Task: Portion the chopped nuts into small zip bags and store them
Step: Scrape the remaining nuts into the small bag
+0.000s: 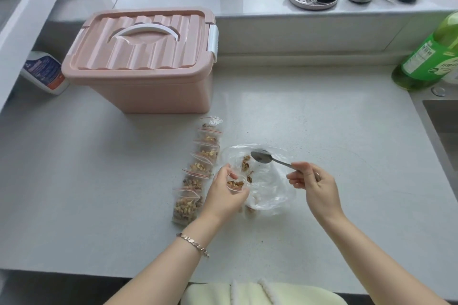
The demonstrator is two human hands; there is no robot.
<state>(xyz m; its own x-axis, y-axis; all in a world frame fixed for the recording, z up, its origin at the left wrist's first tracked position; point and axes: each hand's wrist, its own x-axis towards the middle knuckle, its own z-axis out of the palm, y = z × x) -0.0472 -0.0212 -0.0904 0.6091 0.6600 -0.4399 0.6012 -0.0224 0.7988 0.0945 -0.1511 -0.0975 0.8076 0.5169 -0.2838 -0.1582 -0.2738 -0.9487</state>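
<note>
My left hand holds a small zip bag with its mouth spread apart and chopped nuts inside. My right hand grips the handle of a metal spoon, whose bowl looks bare and hovers over a large clear plastic bag lying on the counter. A few loose nuts lie in that big bag. To the left, a row of several filled small zip bags with red seal lines lies overlapping on the counter.
A pink storage box with a closed lid and white handle stands at the back left. A white spray bottle lies beside it. A green bottle stands at the right near the sink edge. Metal dishes sit on the windowsill.
</note>
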